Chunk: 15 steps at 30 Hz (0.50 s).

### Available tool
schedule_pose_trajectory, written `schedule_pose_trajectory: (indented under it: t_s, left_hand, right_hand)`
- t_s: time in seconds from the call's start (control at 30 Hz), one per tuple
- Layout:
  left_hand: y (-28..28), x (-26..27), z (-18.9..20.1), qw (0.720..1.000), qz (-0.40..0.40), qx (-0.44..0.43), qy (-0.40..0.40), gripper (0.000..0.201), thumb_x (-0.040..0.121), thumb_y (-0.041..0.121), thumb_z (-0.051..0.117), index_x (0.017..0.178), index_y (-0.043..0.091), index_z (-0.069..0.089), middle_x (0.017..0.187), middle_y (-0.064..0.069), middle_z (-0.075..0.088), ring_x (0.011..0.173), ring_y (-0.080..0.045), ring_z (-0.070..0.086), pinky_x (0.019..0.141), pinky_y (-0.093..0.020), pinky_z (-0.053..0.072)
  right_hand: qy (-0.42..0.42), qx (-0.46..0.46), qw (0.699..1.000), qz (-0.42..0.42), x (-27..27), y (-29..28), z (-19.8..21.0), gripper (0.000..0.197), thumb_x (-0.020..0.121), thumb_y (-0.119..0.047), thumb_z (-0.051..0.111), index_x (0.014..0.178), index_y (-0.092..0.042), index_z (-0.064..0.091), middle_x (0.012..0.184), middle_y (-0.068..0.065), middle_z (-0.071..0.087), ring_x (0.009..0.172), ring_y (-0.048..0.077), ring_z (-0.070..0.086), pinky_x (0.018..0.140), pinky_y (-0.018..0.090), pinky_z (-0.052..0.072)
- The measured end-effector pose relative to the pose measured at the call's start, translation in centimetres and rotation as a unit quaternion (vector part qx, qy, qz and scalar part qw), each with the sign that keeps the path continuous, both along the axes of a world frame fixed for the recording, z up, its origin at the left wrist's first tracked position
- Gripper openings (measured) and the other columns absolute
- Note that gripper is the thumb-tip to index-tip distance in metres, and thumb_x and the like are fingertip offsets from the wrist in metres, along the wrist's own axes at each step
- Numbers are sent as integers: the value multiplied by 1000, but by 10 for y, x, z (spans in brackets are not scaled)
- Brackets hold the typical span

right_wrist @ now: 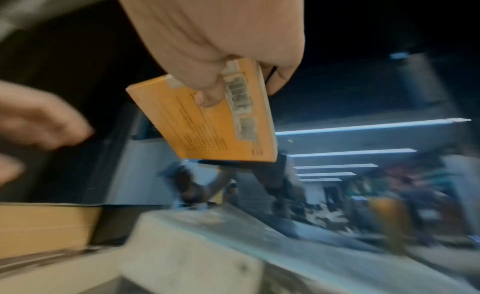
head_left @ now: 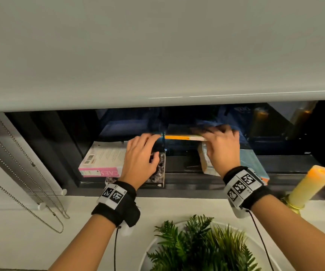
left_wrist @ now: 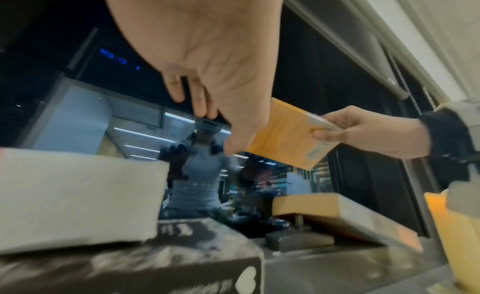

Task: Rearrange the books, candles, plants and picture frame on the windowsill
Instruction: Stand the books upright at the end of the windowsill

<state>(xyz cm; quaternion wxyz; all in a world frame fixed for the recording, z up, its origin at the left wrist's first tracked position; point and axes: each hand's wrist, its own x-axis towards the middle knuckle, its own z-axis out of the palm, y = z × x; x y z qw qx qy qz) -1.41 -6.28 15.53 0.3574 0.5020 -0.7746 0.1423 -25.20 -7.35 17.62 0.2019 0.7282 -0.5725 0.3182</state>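
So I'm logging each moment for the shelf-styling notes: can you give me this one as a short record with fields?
held item: orange book, raised above the sill
right hand: grips the orange book at one end, thumb under, fingers on top
left hand: fingers extended, reaching toward the book's free end; contact unclear
left stack: pink-spined book lying on a dark patterned book
right of gap: teal book lying flat
candle: lit, in gold holder, far right
plant: fern in white pot, nearest the camera
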Motion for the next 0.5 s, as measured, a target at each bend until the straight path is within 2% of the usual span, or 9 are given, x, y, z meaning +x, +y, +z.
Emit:
schedule_pose_trajectory:
  t_s: [0.1, 0.2, 0.27, 0.37, 0.43, 0.5]
  left_hand:
    - [-3, 16, -21, 986, 70, 126, -79, 62, 76, 31, 72, 132, 19, 48, 129, -6, 48, 118, -25, 45, 100, -41, 33]
    - [-4, 31, -46, 961, 107, 222, -126, 65, 76, 43, 70, 134, 24, 46, 137, -3, 41, 127, -24, 36, 107, -44, 23]
    - [-3, 36, -55, 961, 104, 224, -125, 58, 75, 43, 69, 128, 23, 54, 139, -5, 42, 129, -27, 37, 106, -47, 24]
    - [-4, 37, -58, 962, 108, 214, -129, 50, 76, 40, 69, 123, 23, 59, 141, -4, 41, 131, -26, 36, 107, -48, 22]
    - [-4, 37, -57, 963, 106, 210, -129, 48, 77, 36, 69, 122, 24, 58, 142, -2, 39, 132, -23, 34, 109, -47, 21]
    - [-4, 39, -58, 966, 100, 205, -124, 47, 77, 30, 69, 122, 24, 58, 142, -1, 39, 133, -21, 34, 109, -46, 20]
  right_hand:
    - [-57, 52, 995, -58, -38, -6, -6, 37, 76, -2, 65, 105, -24, 71, 103, 6, 70, 97, 41, 53, 80, 46, 39]
    - [-57, 139, 987, -66, -62, -9, -30, 24, 89, -17, 57, 108, -27, 68, 109, 4, 67, 105, 40, 48, 87, 46, 33]
    - [-14, 194, 979, -60, -71, -9, -46, 32, 93, -27, 50, 123, -36, 58, 119, -1, 60, 110, 34, 44, 91, 46, 31]
    - [20, 316, 946, -61, -76, -9, -60, 46, 97, -41, 39, 142, -45, 29, 141, -1, 41, 124, 30, 35, 103, 50, 26]
    - [6, 375, 926, -47, -79, -9, -59, 52, 97, -44, 38, 145, -46, 17, 148, 0, 30, 130, 32, 30, 107, 53, 22]
    - [-3, 406, 913, -32, -82, -9, -53, 55, 98, -44, 39, 147, -45, 14, 152, 0, 24, 134, 33, 25, 109, 54, 18]
